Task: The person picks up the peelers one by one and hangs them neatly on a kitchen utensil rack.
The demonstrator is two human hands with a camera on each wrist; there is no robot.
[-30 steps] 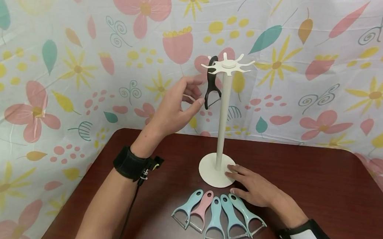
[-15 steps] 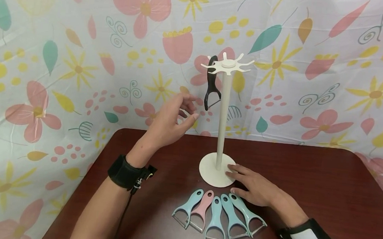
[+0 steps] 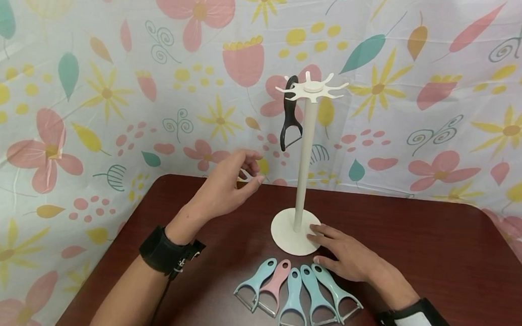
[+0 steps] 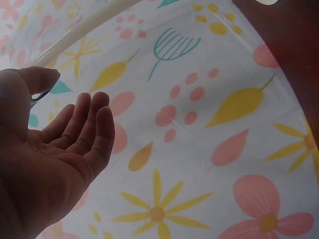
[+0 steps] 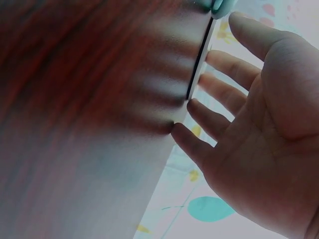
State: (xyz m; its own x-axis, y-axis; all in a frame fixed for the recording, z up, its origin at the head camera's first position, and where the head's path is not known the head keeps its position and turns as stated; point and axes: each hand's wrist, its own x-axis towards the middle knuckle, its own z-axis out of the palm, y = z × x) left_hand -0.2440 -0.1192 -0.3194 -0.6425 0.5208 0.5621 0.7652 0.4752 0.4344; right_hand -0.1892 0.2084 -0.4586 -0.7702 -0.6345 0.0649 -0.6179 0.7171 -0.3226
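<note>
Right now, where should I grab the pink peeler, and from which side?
Probably pinch the pink peeler by its handle, near the holed end, from above. It lies with its handle toward the stand and blade toward you, blue peelers close on both sides, so coming sideways looks cramped.

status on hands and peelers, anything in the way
Left hand empty, midair; right hand touching white stand's base. Black Y-peeler hung, five Y-peelers on table. No obstruction seen between left hand and those five.

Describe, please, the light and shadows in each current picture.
Head: pale sheen on the table near the fanned peelers; left wrist: left hand dark against brighter floral cloth; right wrist: soft dark streaks on the table beside the right hand.
</note>
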